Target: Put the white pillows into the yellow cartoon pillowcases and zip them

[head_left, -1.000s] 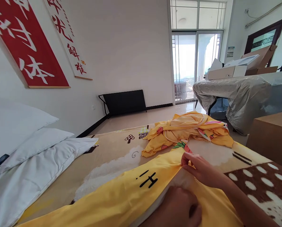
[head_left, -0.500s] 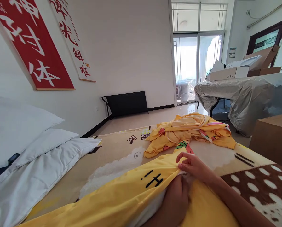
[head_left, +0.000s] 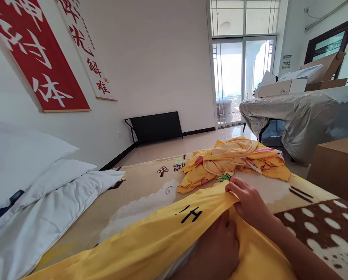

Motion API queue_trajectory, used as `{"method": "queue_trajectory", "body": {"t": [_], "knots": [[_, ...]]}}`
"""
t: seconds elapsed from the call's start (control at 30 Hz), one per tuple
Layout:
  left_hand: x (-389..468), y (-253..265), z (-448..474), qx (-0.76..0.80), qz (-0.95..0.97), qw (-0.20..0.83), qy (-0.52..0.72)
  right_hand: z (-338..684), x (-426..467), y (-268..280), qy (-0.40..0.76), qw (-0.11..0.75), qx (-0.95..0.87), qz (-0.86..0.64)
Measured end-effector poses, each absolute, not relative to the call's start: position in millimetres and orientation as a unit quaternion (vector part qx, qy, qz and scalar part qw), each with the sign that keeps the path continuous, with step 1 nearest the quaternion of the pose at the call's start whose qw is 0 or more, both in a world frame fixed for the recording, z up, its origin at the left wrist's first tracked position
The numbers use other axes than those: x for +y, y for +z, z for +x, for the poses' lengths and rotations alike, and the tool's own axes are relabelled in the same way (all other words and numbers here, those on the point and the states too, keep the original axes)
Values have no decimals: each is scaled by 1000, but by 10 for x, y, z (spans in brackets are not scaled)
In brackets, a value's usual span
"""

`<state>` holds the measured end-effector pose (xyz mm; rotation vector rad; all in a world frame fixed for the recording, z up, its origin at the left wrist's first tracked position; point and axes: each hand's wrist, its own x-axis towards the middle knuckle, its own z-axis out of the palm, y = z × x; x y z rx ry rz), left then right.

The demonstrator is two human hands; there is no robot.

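Observation:
My right hand (head_left: 248,200) pinches the edge of a yellow pillowcase (head_left: 127,243) printed with black "Hi" lettering, lifting that edge. Just below it, my left hand (head_left: 220,243) is curled under the raised edge, inside the opening. Its fingertips are largely hidden, so what they hold does not show. A strip of white padding, seemingly a pillow (head_left: 181,262), shows between the yellow cloth and my left forearm. More yellow cloth lies beneath both arms.
A crumpled yellow fruit-print cloth (head_left: 232,157) lies ahead on the patterned bedspread (head_left: 141,202). White pillows (head_left: 25,155) are piled at the left. A cardboard box (head_left: 337,167) and a plastic-covered table (head_left: 290,109) stand at the right.
My right hand has moved slightly right and pulled the pillowcase edge outward over my left hand. My left hand has shifted a little right, and the white patch near its fingers is now covered.

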<state>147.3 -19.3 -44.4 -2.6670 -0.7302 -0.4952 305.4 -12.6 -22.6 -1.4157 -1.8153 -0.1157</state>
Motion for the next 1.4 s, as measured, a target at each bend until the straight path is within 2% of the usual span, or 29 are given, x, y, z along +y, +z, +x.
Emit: {"method": "queue_trajectory", "body": {"t": [0.07,0.2,0.33,0.47,0.53,0.6,0.7,0.77,0.83,0.9,1.0,1.1,1.27,1.4], "knots": [[-185,-433,1477,-276,-942,146,-121,3062,-106,-241,5,420,-704,-573],[-143,-387,1492,-307,-946,90,-44,3098,13,-314,199,469,-661,-551],[-82,-256,1486,-352,-923,31,-155,3087,119,-353,325,540,-605,-486],[2,-196,1508,-340,-915,-43,-212,3109,135,-339,440,515,-583,-449],[37,-232,1534,-332,-911,-96,-228,3155,127,-337,440,488,-612,-441],[55,-300,1561,-353,-899,-117,-229,3202,117,-343,379,464,-655,-460],[45,-423,1599,-404,-898,-51,-166,3223,91,-354,189,411,-691,-564],[25,-499,1621,-381,-920,25,-88,3198,69,-360,67,364,-682,-630],[5,-558,1634,-326,-941,86,-31,3164,51,-365,-4,328,-671,-665],[-6,-586,1634,-289,-952,90,-37,3144,44,-366,-27,322,-670,-669],[-1,-562,1610,-313,-943,28,-114,3143,58,-359,13,373,-676,-635],[47,-499,1585,-347,-922,-43,-163,3154,98,-364,113,432,-663,-601],[208,-443,1598,-342,-919,-127,-147,3184,232,-470,309,529,-591,-524],[312,-473,1594,-338,-913,-141,-178,3221,301,-517,393,563,-553,-472]]}}
